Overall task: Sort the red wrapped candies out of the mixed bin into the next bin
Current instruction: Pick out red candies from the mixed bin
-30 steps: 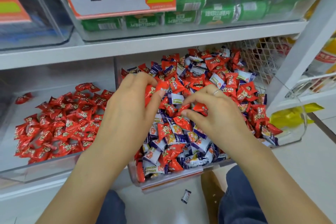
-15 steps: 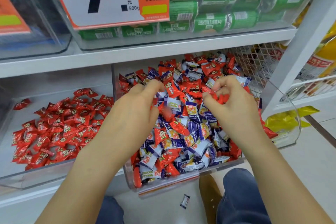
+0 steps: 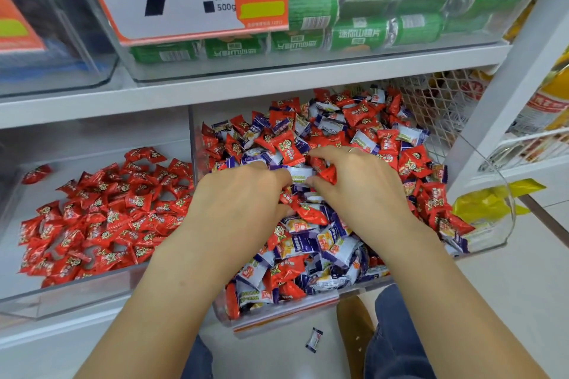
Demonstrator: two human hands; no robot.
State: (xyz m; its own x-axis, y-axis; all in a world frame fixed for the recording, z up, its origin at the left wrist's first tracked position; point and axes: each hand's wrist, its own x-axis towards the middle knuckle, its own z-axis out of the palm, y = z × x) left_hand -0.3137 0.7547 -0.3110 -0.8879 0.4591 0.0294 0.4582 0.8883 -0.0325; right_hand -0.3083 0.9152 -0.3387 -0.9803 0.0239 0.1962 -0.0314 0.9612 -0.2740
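Mixed bin [image 3: 277, 315]: my hands moved in together since 1 s ago. R hand [image 3: 357, 191] grip pinches red candy [image 3: 328, 174]; L hand [image 3: 243, 203] grip curled, contents can't tell. Next: L bin [image 3: 77, 295].

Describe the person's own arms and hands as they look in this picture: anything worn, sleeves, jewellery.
Both forearms are bare, with no sleeves in view down to the bottom of the frame. The left hand wears nothing visible: no glove, watch or ring. The right hand has a thin, pale ring on one finger and is otherwise bare. No wristbands show on either arm.
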